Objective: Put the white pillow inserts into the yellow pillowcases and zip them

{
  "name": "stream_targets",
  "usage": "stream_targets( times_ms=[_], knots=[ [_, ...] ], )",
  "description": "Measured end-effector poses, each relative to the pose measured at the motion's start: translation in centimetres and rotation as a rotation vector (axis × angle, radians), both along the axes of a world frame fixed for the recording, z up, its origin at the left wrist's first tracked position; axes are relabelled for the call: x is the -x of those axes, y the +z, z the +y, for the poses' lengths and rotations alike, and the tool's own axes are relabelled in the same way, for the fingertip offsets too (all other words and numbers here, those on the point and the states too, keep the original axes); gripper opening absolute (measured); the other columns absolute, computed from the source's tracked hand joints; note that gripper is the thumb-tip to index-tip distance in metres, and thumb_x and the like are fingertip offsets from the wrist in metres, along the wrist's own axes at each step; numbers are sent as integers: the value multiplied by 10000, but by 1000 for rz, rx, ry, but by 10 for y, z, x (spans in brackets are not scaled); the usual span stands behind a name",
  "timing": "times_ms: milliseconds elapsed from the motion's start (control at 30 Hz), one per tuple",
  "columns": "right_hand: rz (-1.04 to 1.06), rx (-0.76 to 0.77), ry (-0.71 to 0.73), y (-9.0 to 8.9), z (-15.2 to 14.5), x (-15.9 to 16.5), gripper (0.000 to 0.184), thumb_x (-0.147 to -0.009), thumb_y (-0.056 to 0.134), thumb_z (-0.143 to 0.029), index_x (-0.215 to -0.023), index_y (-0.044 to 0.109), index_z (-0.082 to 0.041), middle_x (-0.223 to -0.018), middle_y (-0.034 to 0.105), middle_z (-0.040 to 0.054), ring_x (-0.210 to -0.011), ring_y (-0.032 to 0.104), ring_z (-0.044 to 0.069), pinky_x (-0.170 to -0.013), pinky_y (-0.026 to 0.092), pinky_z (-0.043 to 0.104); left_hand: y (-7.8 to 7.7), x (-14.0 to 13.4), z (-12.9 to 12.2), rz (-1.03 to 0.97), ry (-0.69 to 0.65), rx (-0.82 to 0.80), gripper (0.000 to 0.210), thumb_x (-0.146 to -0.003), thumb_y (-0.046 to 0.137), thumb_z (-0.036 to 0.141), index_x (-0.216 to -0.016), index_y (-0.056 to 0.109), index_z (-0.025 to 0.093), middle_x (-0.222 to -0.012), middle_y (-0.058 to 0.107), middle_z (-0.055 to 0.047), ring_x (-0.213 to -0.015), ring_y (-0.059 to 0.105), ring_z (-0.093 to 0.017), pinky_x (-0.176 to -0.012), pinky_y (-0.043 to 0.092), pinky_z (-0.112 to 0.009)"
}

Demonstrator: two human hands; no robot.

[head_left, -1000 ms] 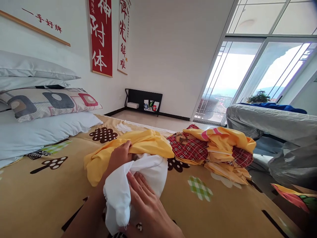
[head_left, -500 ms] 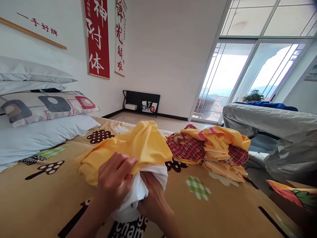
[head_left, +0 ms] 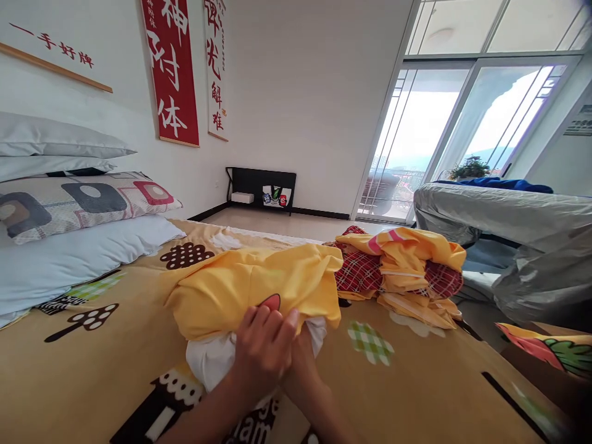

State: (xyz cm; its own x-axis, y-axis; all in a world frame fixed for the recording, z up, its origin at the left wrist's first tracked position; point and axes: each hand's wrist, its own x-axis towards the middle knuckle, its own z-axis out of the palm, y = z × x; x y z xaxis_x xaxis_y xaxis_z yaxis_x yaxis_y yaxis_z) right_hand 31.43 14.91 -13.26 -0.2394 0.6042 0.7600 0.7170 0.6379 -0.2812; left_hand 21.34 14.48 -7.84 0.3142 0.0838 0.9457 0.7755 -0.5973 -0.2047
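The yellow cloth lies on the bed, in front of the person, and it covers a big part of a soft white piece. The white piece comes out under the near edge of the cloth, on the left and also on the right. The left hand is bent over this near edge, and its fingers are closed on the yellow cloth, just beside a small reddish print. The right hand is close against the left hand, and its front part goes under the cloth. Its fingers are hidden, so I cannot tell if they hold something. To the right of the yellow cloth, on the same bed, lies a crumpled yellow-and-plaid bundle. At the left side, several pillows are stacked; the patterned pillow rests directly on a white pillow.
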Motion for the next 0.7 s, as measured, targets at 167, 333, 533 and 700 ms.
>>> stream_targets(
  times_ms=[167, 333, 533, 700],
  knots=[
    [-12, -73, 40, 25, -21, 13, 495, -842, 468, -140, -1334, 424, -100, -1279, 568, 161, -1219, 496, 255, -975, 456, 407, -14, 51, 70, -185, 210, 279, 300, -814, 402, 99, -1025, 610, 145, -819, 636, -91, -807, 555, -226, -757, 405, -351],
    [63, -142, -58, 32, -41, 13, 137, -864, 465, -144, -878, 592, -195, -749, 643, 41, -707, 600, 176, -645, 458, 294, -4, 99, 89, -620, 192, 493, 325, -748, 407, 122, -1007, 597, 170, -932, 657, -69, -845, 592, -202, -776, 447, -310],
    [-183, 286, 80, 24, -30, 15, 563, -786, 657, -391, -1269, 447, -191, -1210, 583, 109, -975, 609, 243, -732, 496, 318, 27, 98, 44, -593, 249, 172, 138, -698, 466, 175, -793, 565, 178, -815, 549, -57, -798, 545, -199, -720, 434, -296],
    [-149, 308, 316, -1, -18, 29, 667, -745, 678, -399, -1320, 408, -194, -1294, 525, 115, -1194, 482, 249, -1011, 398, 383, 36, 82, 18, -248, 297, 445, 94, -680, 544, 191, -639, 461, 203, -560, 495, 22, -505, 446, -134, -490, 313, -255]
  ],
)
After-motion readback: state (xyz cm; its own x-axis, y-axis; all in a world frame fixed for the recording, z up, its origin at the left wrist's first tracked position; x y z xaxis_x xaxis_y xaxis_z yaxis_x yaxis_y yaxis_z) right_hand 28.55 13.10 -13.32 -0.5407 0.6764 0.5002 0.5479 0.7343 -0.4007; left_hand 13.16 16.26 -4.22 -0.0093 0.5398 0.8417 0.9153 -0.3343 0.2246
